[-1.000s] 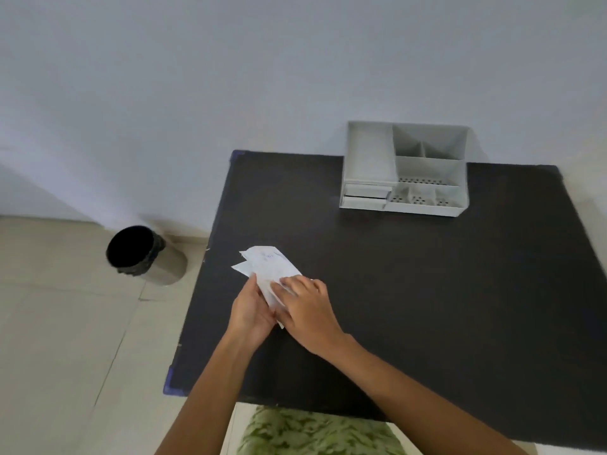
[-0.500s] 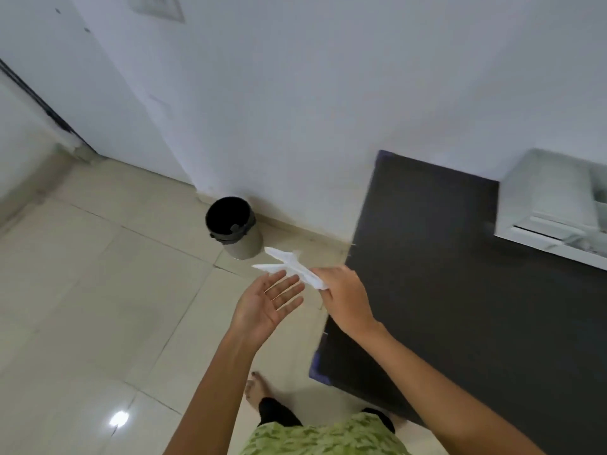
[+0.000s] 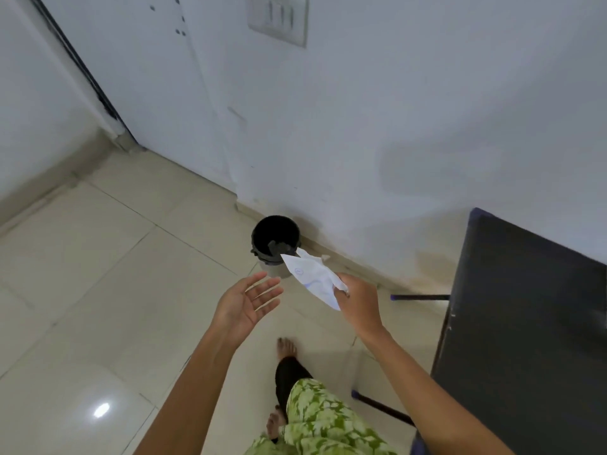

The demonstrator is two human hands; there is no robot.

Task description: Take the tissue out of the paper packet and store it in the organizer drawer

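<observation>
My right hand pinches a white paper packet with faint blue print, held out over the floor. The packet's far tip hangs just in front of a black waste bin standing by the wall. My left hand is open, palm up, fingers spread, to the left of the packet and not touching it. The organizer drawer is out of view. I cannot tell whether a tissue is inside the packet.
The black table fills the right edge, with its dark legs showing below. The floor is pale tile. My bare foot and green patterned clothing are below the hands. A wall switch plate sits high up.
The view has swung left from the table to the floor and bin. My right hand carried the packet off the table toward the bin; my left hand let go and opened.
</observation>
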